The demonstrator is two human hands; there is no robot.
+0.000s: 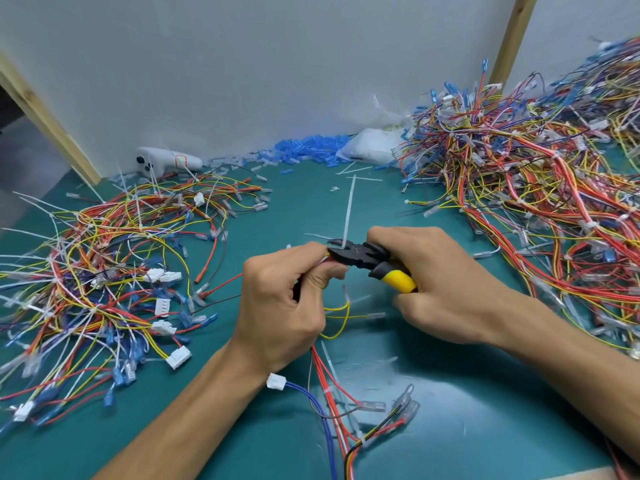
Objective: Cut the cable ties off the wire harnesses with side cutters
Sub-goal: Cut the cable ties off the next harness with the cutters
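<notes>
My left hand (284, 306) grips a wire harness (332, 400) of red, blue, yellow and black wires that hangs down toward me over the green mat. A long white cable tie (349, 209) stands up from the bundle at my left fingertips. My right hand (446, 282) grips the side cutters (367, 259), which have black jaws and yellow-and-black handles. The jaws sit at the base of that tie, right by my left thumb and forefinger.
A pile of harnesses (104, 271) lies on the left of the mat (485, 427), a much larger heap (540, 188) on the right. Blue terminal sleeves (308, 150), a plastic bag (374, 147) and a white device (166, 162) line the back wall. Loose white ties are scattered about.
</notes>
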